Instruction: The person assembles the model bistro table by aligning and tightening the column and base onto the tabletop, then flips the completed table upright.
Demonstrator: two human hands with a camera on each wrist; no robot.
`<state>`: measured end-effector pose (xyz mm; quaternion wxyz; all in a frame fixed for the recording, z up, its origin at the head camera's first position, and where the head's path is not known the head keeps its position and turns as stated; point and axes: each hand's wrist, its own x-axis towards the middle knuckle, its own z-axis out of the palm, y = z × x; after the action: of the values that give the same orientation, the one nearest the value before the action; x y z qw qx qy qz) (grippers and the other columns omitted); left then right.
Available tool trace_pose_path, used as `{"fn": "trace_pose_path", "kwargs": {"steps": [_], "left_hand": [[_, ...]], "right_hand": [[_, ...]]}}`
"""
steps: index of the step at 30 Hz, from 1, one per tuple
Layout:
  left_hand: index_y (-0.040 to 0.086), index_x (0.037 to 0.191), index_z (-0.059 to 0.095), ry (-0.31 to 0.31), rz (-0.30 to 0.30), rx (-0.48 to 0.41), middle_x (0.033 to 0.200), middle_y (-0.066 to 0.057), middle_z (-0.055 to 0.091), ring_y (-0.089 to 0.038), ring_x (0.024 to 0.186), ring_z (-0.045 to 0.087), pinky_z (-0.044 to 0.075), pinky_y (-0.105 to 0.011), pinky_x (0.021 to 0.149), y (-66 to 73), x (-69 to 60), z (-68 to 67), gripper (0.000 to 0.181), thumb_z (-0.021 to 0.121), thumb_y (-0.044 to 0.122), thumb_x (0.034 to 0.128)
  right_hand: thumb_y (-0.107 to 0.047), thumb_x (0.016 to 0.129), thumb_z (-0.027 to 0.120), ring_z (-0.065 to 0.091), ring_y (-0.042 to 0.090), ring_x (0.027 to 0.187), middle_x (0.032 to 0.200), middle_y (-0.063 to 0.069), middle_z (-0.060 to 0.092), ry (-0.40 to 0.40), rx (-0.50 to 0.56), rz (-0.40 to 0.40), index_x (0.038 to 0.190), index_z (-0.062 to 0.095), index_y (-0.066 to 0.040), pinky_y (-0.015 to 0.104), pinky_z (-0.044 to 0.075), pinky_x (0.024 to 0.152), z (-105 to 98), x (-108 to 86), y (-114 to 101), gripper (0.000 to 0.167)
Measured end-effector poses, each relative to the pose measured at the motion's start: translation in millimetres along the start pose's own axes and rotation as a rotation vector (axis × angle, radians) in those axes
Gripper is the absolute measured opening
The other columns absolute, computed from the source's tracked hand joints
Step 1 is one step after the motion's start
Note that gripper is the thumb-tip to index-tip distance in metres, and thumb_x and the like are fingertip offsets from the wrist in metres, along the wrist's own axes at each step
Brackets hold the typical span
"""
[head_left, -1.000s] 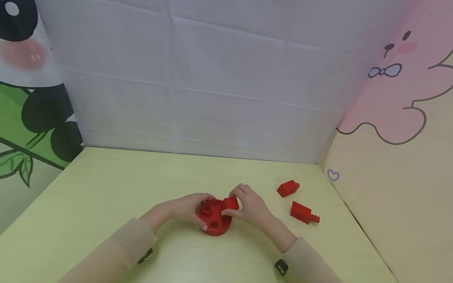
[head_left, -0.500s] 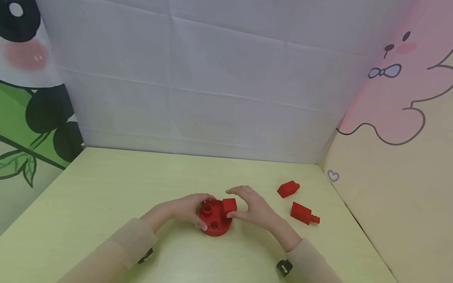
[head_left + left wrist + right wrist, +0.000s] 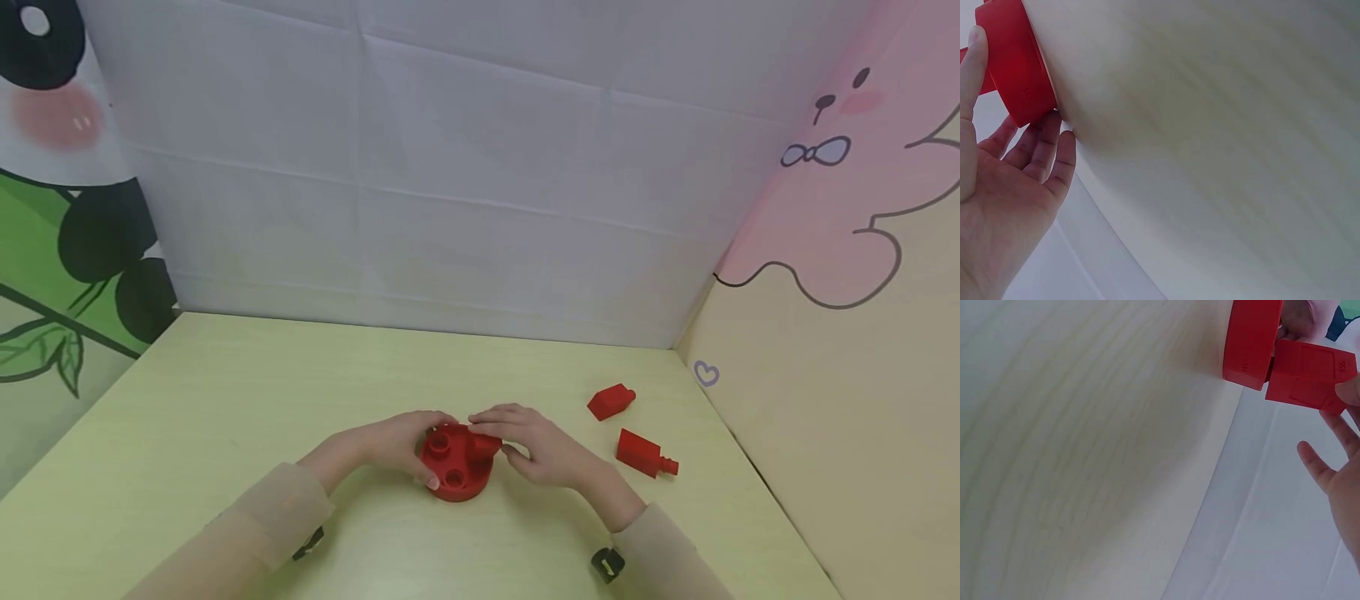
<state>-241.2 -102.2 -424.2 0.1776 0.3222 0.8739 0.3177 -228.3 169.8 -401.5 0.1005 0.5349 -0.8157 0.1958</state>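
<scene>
A round red base (image 3: 467,486) with round sockets lies on the table, and a squared red block (image 3: 486,447) stands upright on its right side. My left hand (image 3: 392,442) grips the base's left rim between thumb and fingers; the left wrist view shows the thumb across the base's wall (image 3: 1019,72). With fingers laid out straight over the block's top, my right hand (image 3: 546,447) presses on it. In the right wrist view a narrow dark gap shows between the block (image 3: 1310,375) and the base (image 3: 1252,347). The block's lower end is hidden.
Two loose red blocks with knobbed ends lie on the right of the table, one farther back (image 3: 611,402) and one nearer (image 3: 639,452). A white cloth wall (image 3: 450,208) closes off the back, and a cream panel (image 3: 840,417) borders the right side.
My right hand has loosened its side grip on the block, opened, and moved its fingers over the block's top. The block leans differently. The left hand and base have stayed put.
</scene>
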Motion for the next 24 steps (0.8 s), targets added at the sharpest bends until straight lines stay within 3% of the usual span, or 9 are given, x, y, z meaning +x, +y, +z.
{"fn": "trace_pose_path", "kwargs": {"steps": [8,13,18,24], "left_hand": [[0.011,0.135,0.044,-0.005,-0.024,-0.008,0.121,0.006,0.054,-0.017,0.114,0.050,0.045,-0.041,0.094,-2.2,0.7,1.7,0.083,0.084,0.037,0.0673],[0.011,0.135,0.044,-0.005,-0.011,-0.017,0.120,0.006,0.055,-0.017,0.113,0.051,0.046,-0.040,0.092,-2.5,0.5,2.0,0.082,0.085,0.035,0.0674],[0.011,0.135,0.043,-0.001,-0.009,-0.010,0.120,0.006,0.054,-0.016,0.113,0.051,0.046,-0.038,0.091,-3.4,0.7,1.9,0.083,0.085,0.035,0.0676],[0.011,0.136,0.042,0.001,-0.026,-0.004,0.121,0.006,0.054,-0.017,0.113,0.050,0.047,-0.039,0.090,-1.6,-0.2,0.6,0.084,0.084,0.037,0.0675]], "right_hand": [[-0.011,0.086,0.064,0.049,0.015,0.121,0.130,0.000,0.055,0.010,-0.004,0.054,0.129,0.057,-0.016,0.036,0.045,0.097,1,2.9,-1,0.044],[-0.021,0.086,0.068,0.052,0.013,0.117,0.124,-0.003,0.058,0.030,-0.020,0.170,0.125,0.059,-0.017,0.032,0.047,0.094,4,7.6,-5,0.040],[-0.030,0.083,0.072,0.056,0.011,0.108,0.115,-0.004,0.061,0.099,-0.062,0.299,0.118,0.063,-0.019,0.030,0.050,0.088,11,15.0,-8,0.038],[-0.033,0.078,0.077,0.059,0.012,0.094,0.100,-0.005,0.063,0.198,-0.114,0.392,0.108,0.065,-0.016,0.027,0.051,0.079,20,22.9,-12,0.036]]}}
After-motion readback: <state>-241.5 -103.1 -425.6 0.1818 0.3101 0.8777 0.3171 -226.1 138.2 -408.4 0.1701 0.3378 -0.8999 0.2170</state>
